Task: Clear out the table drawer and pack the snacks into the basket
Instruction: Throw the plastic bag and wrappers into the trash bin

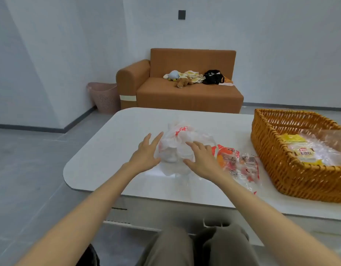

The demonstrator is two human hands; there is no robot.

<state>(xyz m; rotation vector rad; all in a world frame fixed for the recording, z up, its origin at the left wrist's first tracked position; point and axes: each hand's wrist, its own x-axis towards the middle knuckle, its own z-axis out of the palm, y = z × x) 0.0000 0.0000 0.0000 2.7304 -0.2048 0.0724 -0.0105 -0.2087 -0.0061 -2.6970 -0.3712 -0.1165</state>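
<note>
Left hand [146,152] and right hand [202,160] touch white bag [178,138], top pointing away.

Print on the snack packet [235,158] is unreadable.

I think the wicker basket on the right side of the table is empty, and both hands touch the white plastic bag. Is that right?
Not empty: the head view shows a yellow-labelled snack packet inside the wicker basket. The rest holds: it is on the right of the table, and left hand and right hand touch the white plastic bag.
</note>
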